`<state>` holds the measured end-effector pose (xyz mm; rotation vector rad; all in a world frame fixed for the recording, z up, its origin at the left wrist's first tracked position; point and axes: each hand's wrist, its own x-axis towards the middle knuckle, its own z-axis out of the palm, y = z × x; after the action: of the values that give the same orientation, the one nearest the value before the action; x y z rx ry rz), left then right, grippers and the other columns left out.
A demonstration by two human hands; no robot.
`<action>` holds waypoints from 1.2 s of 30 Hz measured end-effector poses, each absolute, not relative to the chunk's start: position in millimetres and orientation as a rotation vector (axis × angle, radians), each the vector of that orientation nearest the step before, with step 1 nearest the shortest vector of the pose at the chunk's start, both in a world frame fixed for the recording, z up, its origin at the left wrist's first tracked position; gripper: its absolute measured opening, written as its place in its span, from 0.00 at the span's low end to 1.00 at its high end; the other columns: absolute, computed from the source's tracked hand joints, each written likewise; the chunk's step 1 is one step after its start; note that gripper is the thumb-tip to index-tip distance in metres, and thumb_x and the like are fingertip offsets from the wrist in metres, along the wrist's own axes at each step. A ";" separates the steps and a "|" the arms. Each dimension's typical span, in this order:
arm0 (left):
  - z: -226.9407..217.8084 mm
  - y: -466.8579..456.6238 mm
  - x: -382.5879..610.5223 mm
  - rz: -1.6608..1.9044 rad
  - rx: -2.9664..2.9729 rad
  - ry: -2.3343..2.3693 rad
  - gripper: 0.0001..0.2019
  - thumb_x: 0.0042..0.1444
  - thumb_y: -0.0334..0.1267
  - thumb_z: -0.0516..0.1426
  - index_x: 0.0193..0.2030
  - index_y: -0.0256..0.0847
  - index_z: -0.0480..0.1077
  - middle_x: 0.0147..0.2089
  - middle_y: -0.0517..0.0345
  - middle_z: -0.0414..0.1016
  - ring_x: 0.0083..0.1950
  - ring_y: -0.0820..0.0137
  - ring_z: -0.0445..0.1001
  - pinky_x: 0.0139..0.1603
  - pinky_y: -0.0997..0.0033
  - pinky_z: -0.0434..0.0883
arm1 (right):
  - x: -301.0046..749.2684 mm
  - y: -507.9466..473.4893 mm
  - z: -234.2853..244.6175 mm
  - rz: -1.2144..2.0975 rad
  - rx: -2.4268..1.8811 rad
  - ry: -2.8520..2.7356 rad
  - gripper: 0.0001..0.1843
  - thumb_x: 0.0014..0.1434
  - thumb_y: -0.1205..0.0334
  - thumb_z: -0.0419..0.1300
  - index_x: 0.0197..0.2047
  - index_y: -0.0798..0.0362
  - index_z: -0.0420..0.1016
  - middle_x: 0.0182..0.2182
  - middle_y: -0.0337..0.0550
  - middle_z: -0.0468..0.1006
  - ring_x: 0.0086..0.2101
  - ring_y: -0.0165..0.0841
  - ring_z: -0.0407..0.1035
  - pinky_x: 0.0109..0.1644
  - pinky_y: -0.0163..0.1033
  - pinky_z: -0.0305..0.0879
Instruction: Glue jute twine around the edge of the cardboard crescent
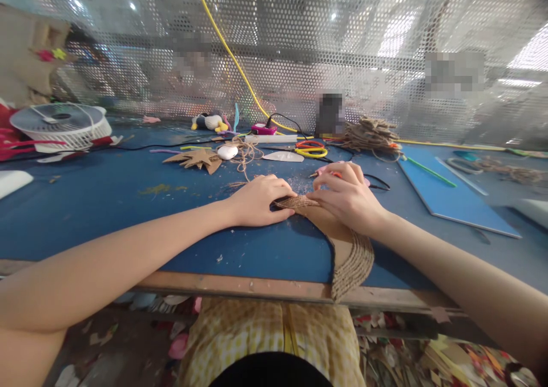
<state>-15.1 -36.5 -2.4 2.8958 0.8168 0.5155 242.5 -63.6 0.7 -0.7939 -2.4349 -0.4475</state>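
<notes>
A curved brown cardboard piece (349, 250), partly wrapped in jute twine, lies on the blue table (107, 204) and hangs over its front edge. My left hand (259, 200) rests on the table with fingers curled, pressing the twine-wrapped far end of the piece. My right hand (346, 196) is closed over the same end from the right, fingers pinched at the twine. A pink-handled tool (338, 174) lies just behind my right hand; whether the hand touches it is unclear.
Cardboard star shapes (197, 158), loose twine (244, 153), yellow and orange scissors (310, 148), a twine pile (370, 133) and a glue stick (270, 138) lie farther back. A small white fan (60, 123) stands far left. A blue board (449, 193) lies right. A perforated metal screen (299, 44) closes the back.
</notes>
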 end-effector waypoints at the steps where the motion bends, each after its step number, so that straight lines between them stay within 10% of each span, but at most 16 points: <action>1: -2.7 -36.4 -15.3 0.512 2.894 0.819 0.16 0.63 0.45 0.57 0.53 0.41 0.74 0.54 0.51 0.78 0.53 0.58 0.73 0.57 0.54 0.67 | 240.4 -64.6 0.6 -0.413 -0.815 -2.378 0.10 0.66 0.62 0.59 0.39 0.44 0.82 0.48 0.46 0.79 0.53 0.45 0.61 0.58 0.58 0.57; 11: -1.9 -36.7 -14.9 0.514 2.903 0.823 0.17 0.62 0.44 0.57 0.53 0.39 0.75 0.54 0.50 0.78 0.53 0.57 0.74 0.58 0.54 0.67 | 234.5 -61.3 -1.0 0.412 -0.835 -2.244 0.06 0.65 0.59 0.60 0.36 0.48 0.76 0.39 0.43 0.82 0.54 0.42 0.70 0.60 0.54 0.64; 27: -2.8 -36.5 -14.7 0.518 2.893 0.823 0.17 0.63 0.46 0.57 0.54 0.40 0.75 0.53 0.52 0.79 0.52 0.58 0.73 0.56 0.54 0.68 | 248.4 -60.7 4.3 -0.606 -0.718 -2.563 0.12 0.67 0.66 0.57 0.43 0.45 0.82 0.43 0.43 0.82 0.54 0.46 0.62 0.58 0.57 0.57; 36: -2.8 -35.8 -16.4 0.532 2.888 0.810 0.17 0.63 0.45 0.57 0.54 0.40 0.75 0.55 0.51 0.78 0.55 0.57 0.73 0.60 0.52 0.67 | 234.9 -64.7 3.1 0.121 -0.814 -2.343 0.06 0.67 0.63 0.58 0.41 0.47 0.77 0.46 0.42 0.82 0.56 0.43 0.66 0.61 0.57 0.62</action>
<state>-16.4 -35.8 -2.8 2.8885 0.8097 0.5318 234.9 -64.7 3.1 -0.8142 -2.3429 0.1208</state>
